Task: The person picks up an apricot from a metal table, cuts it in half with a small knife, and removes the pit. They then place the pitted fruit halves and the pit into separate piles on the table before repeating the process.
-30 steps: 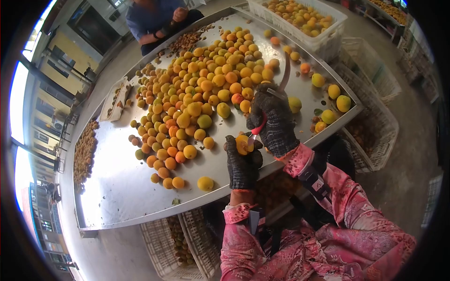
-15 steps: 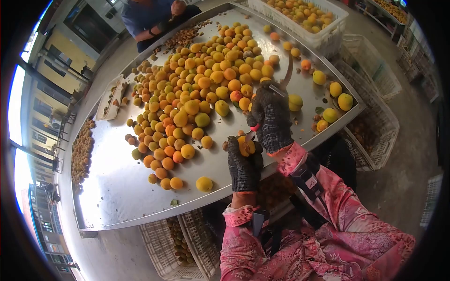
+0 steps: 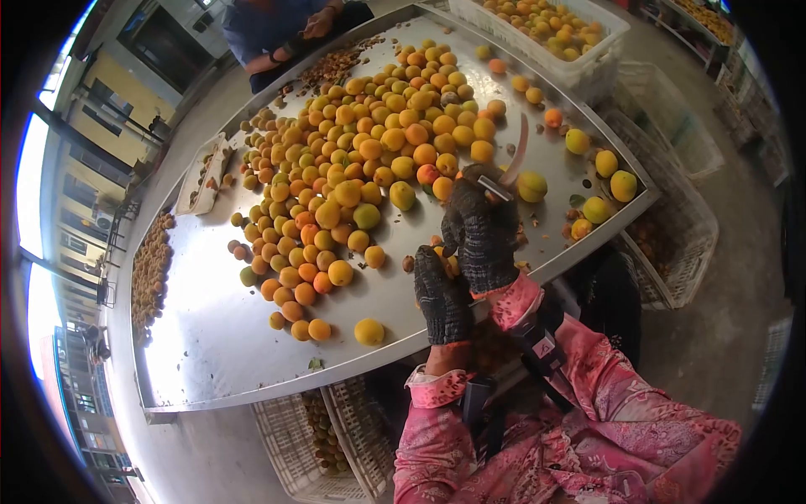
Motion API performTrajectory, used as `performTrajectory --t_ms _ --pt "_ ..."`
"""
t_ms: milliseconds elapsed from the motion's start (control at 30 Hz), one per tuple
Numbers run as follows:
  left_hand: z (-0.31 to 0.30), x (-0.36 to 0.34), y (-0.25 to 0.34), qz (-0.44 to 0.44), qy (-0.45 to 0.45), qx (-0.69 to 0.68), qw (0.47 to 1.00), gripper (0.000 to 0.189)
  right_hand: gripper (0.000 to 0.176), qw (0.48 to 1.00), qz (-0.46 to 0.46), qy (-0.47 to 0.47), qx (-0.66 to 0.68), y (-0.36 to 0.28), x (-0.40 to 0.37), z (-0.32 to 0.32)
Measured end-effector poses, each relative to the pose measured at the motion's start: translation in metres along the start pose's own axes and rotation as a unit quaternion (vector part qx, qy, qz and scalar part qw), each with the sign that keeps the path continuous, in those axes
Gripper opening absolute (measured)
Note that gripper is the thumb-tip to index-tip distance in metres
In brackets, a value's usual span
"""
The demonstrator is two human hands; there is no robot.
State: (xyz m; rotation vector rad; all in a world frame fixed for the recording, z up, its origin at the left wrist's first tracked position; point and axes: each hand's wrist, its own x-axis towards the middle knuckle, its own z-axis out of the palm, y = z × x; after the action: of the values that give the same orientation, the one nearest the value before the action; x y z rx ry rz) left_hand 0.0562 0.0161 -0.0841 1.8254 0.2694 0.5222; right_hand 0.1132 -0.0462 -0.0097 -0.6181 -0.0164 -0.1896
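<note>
My left hand (image 3: 443,298), in a dark knitted glove, is closed round a cut apricot (image 3: 452,265) at the table's near edge. Only a bit of the orange fruit shows between the hands. My right hand (image 3: 483,231), gloved alike, is closed on a knife and pressed up close to the left. A short metal piece (image 3: 495,187) shows at its knuckles, with a curved brownish strip (image 3: 519,149) beyond it; the blade is hidden now. A small brown pit (image 3: 409,264) is beside my left fingers. Many whole apricots (image 3: 344,193) are heaped ahead on the metal table (image 3: 218,336).
A white crate of apricots (image 3: 579,71) stands at the far right corner. Loose apricots (image 3: 606,162) lie along the right edge. Brown pieces (image 3: 151,269) line the left edge near a white tray (image 3: 201,181). Another person (image 3: 277,38) works across the table. Crates (image 3: 353,445) stand below.
My right hand has come down and closer to my left. The cut apricot and the knife blade, visible before, are now mostly covered. The view has shifted slightly.
</note>
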Motion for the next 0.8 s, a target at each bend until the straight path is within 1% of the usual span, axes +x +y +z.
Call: performTrajectory --t_ms 33,67,133,200,233,267,300,333,367,400,433,467,500,533,567,600,633,667,700,733,800 --pt "-0.001 -0.002 0.002 -0.001 0.000 0.001 1.000 0.041 0.023 0.999 -0.026 0.029 -0.011 0.000 0.002 0.000" --pt "-0.003 -0.003 0.018 0.004 -0.005 0.002 1.000 0.041 0.023 0.999 -0.025 0.030 -0.011 -0.001 0.004 -0.004" --pt "-0.005 -0.002 0.026 0.011 -0.010 0.002 1.000 0.041 0.019 0.994 0.092 0.023 0.056 -0.004 0.012 -0.014" --pt "-0.008 0.000 0.026 0.076 -0.031 0.148 0.986 0.041 0.015 0.994 0.091 0.039 0.037 -0.006 0.017 -0.012" --pt "-0.007 0.002 0.017 0.075 -0.031 0.148 0.986 0.041 0.016 0.993 0.106 0.013 0.048 -0.007 0.019 -0.015" --pt "-0.005 0.007 0.010 0.013 -0.059 0.027 0.998 0.042 0.016 0.991 0.121 -0.012 0.060 -0.008 0.020 -0.015" --pt "-0.003 0.009 0.004 -0.049 -0.086 -0.094 0.991 0.043 0.016 0.991 0.121 -0.011 0.059 -0.010 0.021 -0.015" --pt "-0.004 0.005 0.000 -0.050 -0.087 -0.094 0.991 0.043 0.016 0.989 0.143 -0.013 0.030 -0.012 0.022 -0.015" --pt "-0.007 0.003 0.016 0.029 -0.087 0.026 0.995 0.042 0.016 0.986 0.166 -0.014 0.000 -0.014 0.022 -0.014" --pt "-0.010 0.001 0.025 0.108 -0.086 0.146 0.980 0.040 0.016 0.986 0.166 -0.013 0.000 -0.013 0.024 -0.016" --pt "-0.010 0.003 0.026 0.108 -0.088 0.146 0.980 0.040 0.017 0.981 0.189 -0.052 0.015 -0.012 0.026 -0.020" --pt "-0.010 0.005 0.027 0.078 -0.125 0.134 0.980 0.039 0.017 0.973 0.211 -0.090 0.029 -0.011 0.028 -0.023" --pt "-0.010 0.006 0.028 0.049 -0.162 0.123 0.978 0.038 0.017 0.973 0.211 -0.090 0.029 -0.005 0.028 -0.022" --pt "-0.008 0.007 0.024 0.049 -0.162 0.123 0.978 0.038 0.017 0.990 0.052 -0.112 -0.070 0.005 0.026 -0.019" --pt "-0.007 0.009 0.017 0.098 -0.129 0.202 0.966 0.038 0.017 0.972 -0.109 -0.129 -0.166 0.012 0.025 -0.018" --pt "-0.005 0.009 0.012 0.146 -0.097 0.280 0.944 0.038 0.017 0.972 -0.109 -0.126 -0.164 0.013 0.025 -0.022" --pt "-0.003 0.008 0.008 0.147 -0.097 0.281 0.943 0.038 0.016 0.998 -0.001 -0.055 -0.041 0.014 0.025 -0.026" --pt "-0.002 0.007 0.006 0.187 -0.053 0.269 0.943 0.037 0.014 0.990 0.107 0.016 0.085 0.010 0.024 -0.024" --pt "-0.003 0.006 0.005 0.226 -0.009 0.256 0.940 0.036 0.009 0.986 0.129 0.048 0.090 0.004 0.022 -0.026" --pt "-0.004 0.007 0.005 0.227 -0.008 0.259 0.939 0.036 0.009 0.986 0.131 0.048 0.092 0.001 0.022 -0.024" --pt "-0.003 0.006 0.009 0.230 -0.010 0.233 0.945 0.033 0.007 0.973 0.202 0.056 0.097 -0.005 0.024 -0.024"
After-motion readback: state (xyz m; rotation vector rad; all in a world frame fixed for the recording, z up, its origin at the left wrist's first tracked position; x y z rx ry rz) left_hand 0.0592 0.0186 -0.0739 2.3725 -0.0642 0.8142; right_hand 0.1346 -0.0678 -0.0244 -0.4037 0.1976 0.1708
